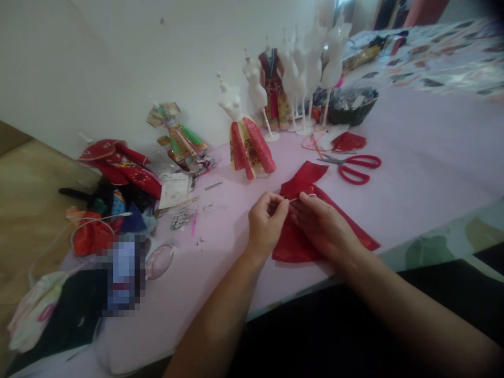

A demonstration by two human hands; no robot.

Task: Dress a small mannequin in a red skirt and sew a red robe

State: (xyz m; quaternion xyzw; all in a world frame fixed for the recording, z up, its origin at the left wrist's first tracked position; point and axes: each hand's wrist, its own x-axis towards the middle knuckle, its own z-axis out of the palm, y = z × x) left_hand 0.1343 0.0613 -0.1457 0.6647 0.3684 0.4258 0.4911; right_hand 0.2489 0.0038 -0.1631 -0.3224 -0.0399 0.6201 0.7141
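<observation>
A table covered in lilac-pink sheeting (413, 152) ran along a white wall (90, 63), with a printed cloth (433, 58), too blurred to read, at the far right. Near the middle of the table lay a small red dress (299, 244) of thin, faintly sheeny fabric, spread flat with its skirt toward the person. Pale dress forms (230, 100) on slender stands stood in a row beyond it, one wearing a stiff red-and-cream skirt (249, 147). A heap of embroidered red cloth (118, 168) sat at the far left, and a pixelated object (123, 273) at the near left could not be made out. A woven black basket (352, 107) held scraps at the far right. Red-handled scissors (354, 168) lay just right of the dress. The left hand (266, 226) had its fingertips pinched together at one end of a strand of tiny white beads (303, 197) on the bodice, their exact contact hidden. The right hand (323, 228) lay curved over the dress, fingers together, tips beside the strand; any grip could not be told.
</observation>
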